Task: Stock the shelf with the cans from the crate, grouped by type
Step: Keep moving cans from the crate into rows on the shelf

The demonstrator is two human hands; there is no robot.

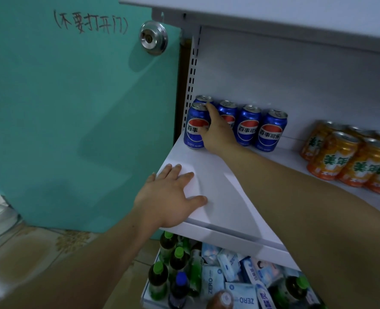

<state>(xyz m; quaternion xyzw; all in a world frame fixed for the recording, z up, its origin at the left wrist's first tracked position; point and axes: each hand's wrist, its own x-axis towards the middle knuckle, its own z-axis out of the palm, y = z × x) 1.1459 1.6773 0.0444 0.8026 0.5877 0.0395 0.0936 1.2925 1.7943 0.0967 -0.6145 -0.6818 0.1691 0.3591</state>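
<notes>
Several blue cola cans stand in a row at the left end of the white shelf (224, 192). My right hand (218, 132) is wrapped around the front-left blue can (194, 128), which stands on the shelf in front of another blue can (203, 99). More blue cans (269, 132) stand to the right of it. A group of orange soda cans (340, 157) fills the shelf's right side. My left hand (173, 195) lies flat on the shelf's front left corner, fingers spread, holding nothing. The crate is out of view.
A teal door (73, 108) with a metal knob (153, 37) and handwriting stands left of the shelf unit. The lower shelf (147, 295) holds green-capped bottles (160, 279) and blue-white packets (240, 295). Another shelf board (273, 10) hangs overhead.
</notes>
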